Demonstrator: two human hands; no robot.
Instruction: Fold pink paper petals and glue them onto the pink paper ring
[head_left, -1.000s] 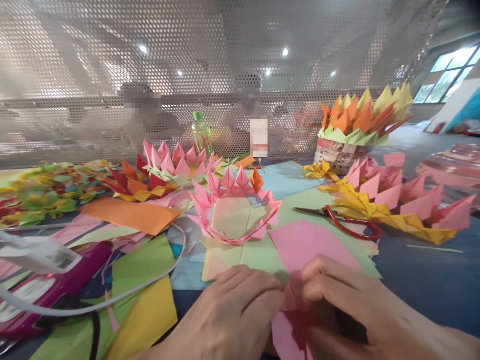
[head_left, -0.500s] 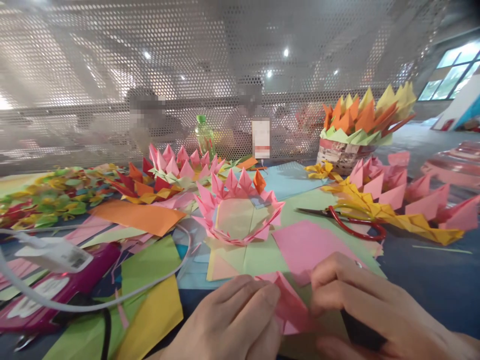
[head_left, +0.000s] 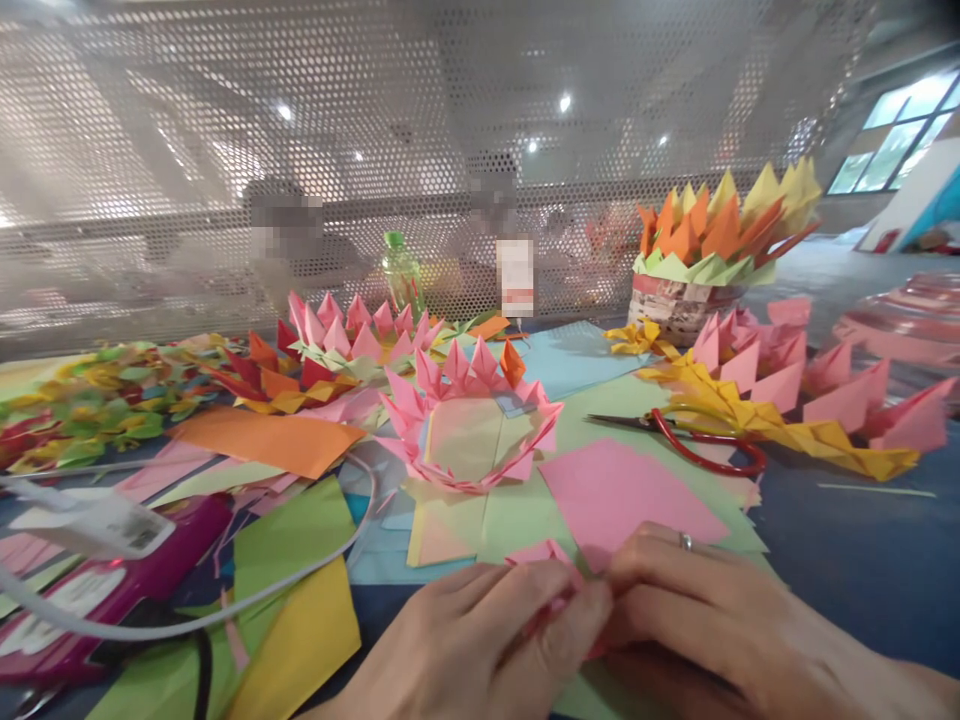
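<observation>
Biggest thing here is the perforated metal screen [head_left: 450, 120] along the back, then the dark blue worktop [head_left: 862, 570], loaded with paper bits. On the right side there's a long pink-and-yellow folded piece [head_left: 780, 395], with a basket [head_left: 671, 308] full of orange and yellow points behind it. Middle of it all: a pink ring of folded points [head_left: 457, 372]. Front and centre, the left hand [head_left: 480, 635] has its fingers pinched on some paper; the right hand [head_left: 697, 610] has its fingers curled in next to it, tips partly hidden, so can't tell if they're gripping. Pink sheet [head_left: 637, 500] lies just beyond them, with red-handled scissors [head_left: 667, 437] near it. That folded pink paper [head_left: 544, 552] is between the hands, mostly covered. Tiniest bit: a finger ring [head_left: 685, 541] on the right hand.
</observation>
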